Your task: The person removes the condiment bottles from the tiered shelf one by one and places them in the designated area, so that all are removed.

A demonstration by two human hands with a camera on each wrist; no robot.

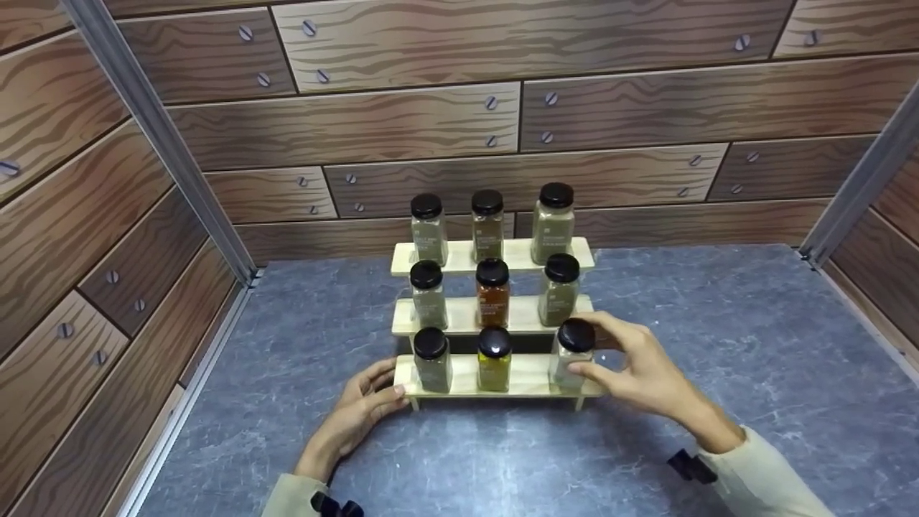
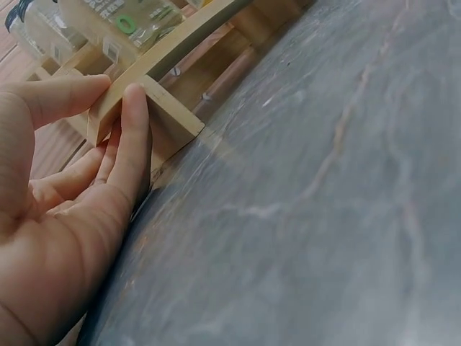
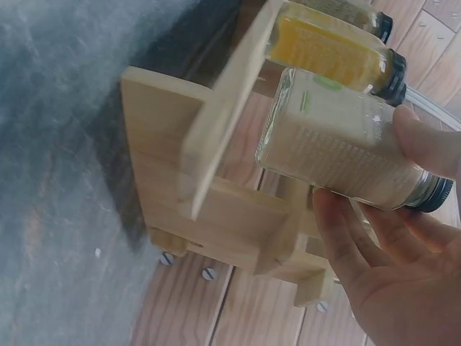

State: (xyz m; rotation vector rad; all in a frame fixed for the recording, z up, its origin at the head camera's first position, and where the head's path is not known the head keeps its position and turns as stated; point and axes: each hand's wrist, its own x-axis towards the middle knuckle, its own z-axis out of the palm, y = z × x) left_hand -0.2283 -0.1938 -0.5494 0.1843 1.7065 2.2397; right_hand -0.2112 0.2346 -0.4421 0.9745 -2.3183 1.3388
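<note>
Right wrist view, right side: holds the pale jar [image 3: 331, 137] in the right hand [image 3: 400, 281], thumb on one side and fingers bent along the other, with just the glass between. Shows a gap between the jar's bottom and the board, hard to make out in the head view. Found there low and right of the middle, over the right end of the bottom step [image 1: 459, 373].

Left wrist view, upper left: pinches a corner of the wooden rack [image 2: 171, 124] with the left hand [image 2: 72, 245], fingertips close together, only wood between. Shows the rack's leg big and near, tiny from the head.

Head view, middle: counts nine jars with black lids, three to a step, held one too. Along the bottom step: a yellow jar [image 1: 494, 373], then a gray-green jar [image 1: 433, 373] near the left hand. Just above: a red-orange jar [image 1: 492, 307]. All around: gray table [image 1: 287, 345], plank wall [image 1: 431, 122] up top, pale sleeves [image 1: 764, 474] down low.

Writing: white print on jar fronts in the head view, too small to read. Only in the left wrist view, upper left: a green ring [image 2: 125, 25] and a barcode [image 2: 110, 50]. Right wrist view: a green mark [image 3: 326, 82] and rows of blurry print on the pale jar; cannot read a word.
</note>
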